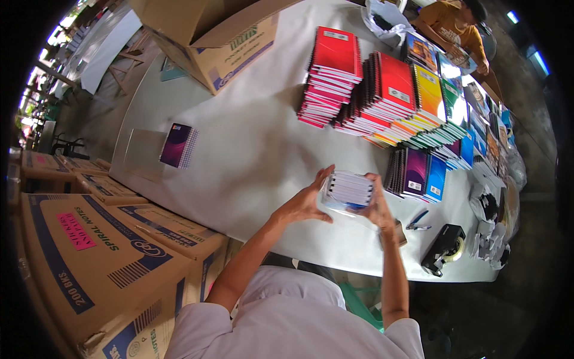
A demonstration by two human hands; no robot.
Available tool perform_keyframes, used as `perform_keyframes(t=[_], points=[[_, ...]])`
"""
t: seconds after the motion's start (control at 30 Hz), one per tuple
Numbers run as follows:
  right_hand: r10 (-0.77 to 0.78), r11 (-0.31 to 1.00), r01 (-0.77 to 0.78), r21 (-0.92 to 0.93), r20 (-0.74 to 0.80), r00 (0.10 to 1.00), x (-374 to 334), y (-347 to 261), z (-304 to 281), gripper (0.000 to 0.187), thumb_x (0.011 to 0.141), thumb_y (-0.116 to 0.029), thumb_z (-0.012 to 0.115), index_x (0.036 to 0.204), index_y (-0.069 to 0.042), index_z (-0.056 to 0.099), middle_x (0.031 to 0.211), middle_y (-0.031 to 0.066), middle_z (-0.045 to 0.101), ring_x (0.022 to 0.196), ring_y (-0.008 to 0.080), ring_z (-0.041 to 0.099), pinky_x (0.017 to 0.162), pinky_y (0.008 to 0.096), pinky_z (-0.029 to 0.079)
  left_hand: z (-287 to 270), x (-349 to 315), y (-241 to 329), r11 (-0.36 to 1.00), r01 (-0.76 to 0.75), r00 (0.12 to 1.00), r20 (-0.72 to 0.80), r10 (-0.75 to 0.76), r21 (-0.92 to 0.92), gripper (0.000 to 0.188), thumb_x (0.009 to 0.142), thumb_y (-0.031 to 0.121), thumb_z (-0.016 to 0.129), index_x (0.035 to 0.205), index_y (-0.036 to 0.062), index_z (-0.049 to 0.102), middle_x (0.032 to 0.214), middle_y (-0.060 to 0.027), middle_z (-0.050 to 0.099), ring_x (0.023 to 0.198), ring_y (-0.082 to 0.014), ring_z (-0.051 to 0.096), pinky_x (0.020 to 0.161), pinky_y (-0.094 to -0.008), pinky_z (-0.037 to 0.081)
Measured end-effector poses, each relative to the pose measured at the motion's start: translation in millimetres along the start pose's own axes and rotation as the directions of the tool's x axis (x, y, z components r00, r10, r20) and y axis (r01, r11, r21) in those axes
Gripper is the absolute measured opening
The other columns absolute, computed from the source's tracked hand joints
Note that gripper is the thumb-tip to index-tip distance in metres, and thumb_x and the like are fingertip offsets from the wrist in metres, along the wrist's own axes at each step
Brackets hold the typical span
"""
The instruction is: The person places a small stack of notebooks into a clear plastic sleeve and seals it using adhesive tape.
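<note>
A small stack of spiral notebooks (351, 188) is held up over the near part of the table, its page edges facing up and what looks like clear plastic around it. My left hand (308, 202) grips the stack's left side, with fingers along the far corner and thumb at the near one. From the other side my right hand (376, 206) clasps it, partly hiding a blue area on its near face. Just right of my hands stand purple notebooks (415, 170) and blue notebooks (437, 178). A single purple notebook (177, 145) lies flat at the left.
Tall piles of red notebooks (336, 51) and yellow notebooks (429, 90) fill the right. A tape dispenser (442, 250) and blue-handled pliers or cutters (418, 220) lie near the front edge. An open carton (239, 54) stands far left; closed cartons (101, 251) are stacked beside the table. A person (454, 30) sits across.
</note>
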State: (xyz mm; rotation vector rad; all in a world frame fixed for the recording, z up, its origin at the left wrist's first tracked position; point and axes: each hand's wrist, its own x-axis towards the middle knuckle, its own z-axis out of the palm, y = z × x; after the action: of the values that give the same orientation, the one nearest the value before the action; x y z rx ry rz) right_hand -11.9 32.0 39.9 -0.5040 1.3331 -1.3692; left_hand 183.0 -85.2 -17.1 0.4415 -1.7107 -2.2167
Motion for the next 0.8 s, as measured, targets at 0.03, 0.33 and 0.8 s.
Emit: perform_keyframes(t=[0.03,0.33,0.8], points=[[-0.296,0.875,0.324,-0.360,0.130,0.946,1.4,40.4,-24.7,0.080,0.061,-0.001,0.085,0.121,-0.011,0.033,0.118,0.0078,0.047,0.109,0.0209,0.049,0.099,0.0350,0.043,9.4,12.8,0.1,0.994,-0.075,0.997,-0.009,0.076,0.074,0.122,0.059,0.019,0.089,0.152,0.0128,0.011,0.155,-0.0126,0.021,0.143,-0.0332,0.019,0.116,-0.0435,0.020],[-0.329,0.305,0.660,-0.686,0.575,0.749,-30.4,-52.3,-15.8,0.056,0.056,-0.016,0.085,0.107,-0.013,0.062,0.141,0.0092,0.044,0.139,0.0307,0.028,0.115,0.0543,0.025,19.8,20.8,50.1,0.961,-0.125,0.991,0.069,0.111,0.247,0.059,0.080,0.027,0.076,0.131,0.0060,0.056,0.141,-0.0116,0.049,0.143,-0.0254,0.023,0.116,-0.0412,0.020],[-0.522,0.191,0.720,-0.667,0.553,0.650,5.7,-87.6,31.6,0.017,0.070,0.000,0.073,0.085,-0.005,0.067,0.125,0.0074,0.060,0.126,0.0287,0.048,0.109,0.0479,0.033,12.9,3.4,-11.8,0.965,-0.115,0.988,-0.125,0.087,-0.234,0.073,0.076,0.023,0.078,0.141,0.0145,0.045,0.158,-0.0099,0.017,0.141,-0.0255,0.028,0.114,-0.0407,0.026]])
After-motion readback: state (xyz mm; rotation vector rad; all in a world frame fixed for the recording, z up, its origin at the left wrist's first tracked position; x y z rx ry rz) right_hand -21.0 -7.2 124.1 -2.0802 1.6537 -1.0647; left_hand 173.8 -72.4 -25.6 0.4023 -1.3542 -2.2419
